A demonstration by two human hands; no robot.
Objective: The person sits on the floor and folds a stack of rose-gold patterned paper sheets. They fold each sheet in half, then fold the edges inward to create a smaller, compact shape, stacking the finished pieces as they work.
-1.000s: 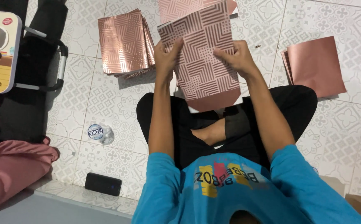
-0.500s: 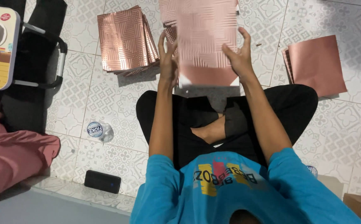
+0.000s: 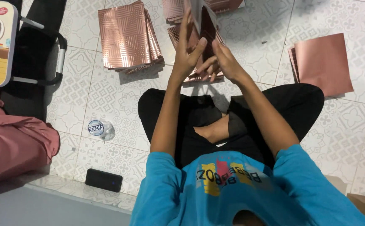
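Note:
I sit cross-legged on a tiled floor. Both hands are raised in front of me, pressed close together around a rose-gold patterned paper piece (image 3: 206, 23) that stands almost edge-on to the camera, its dark inside showing. My left hand (image 3: 186, 52) lies flat against its left side with the fingers stretched upward. On the right side, my right hand (image 3: 223, 63) grips its lower part with curled fingers. Beneath the hands lies a low stack of the same patterned pieces (image 3: 199, 77), partly hidden.
A thick stack of patterned rose-gold pieces (image 3: 126, 35) lies at the upper left, another (image 3: 175, 9) at the top edge. Plain pink sheets (image 3: 323, 62) lie to the right. A sealed water cup (image 3: 100, 129), a black phone (image 3: 103, 180) and pink cloth (image 3: 15, 142) are on the left.
The patterned piece was held flat and facing me with the hands at its sides. It has turned edge-on and the hands have closed in together around it.

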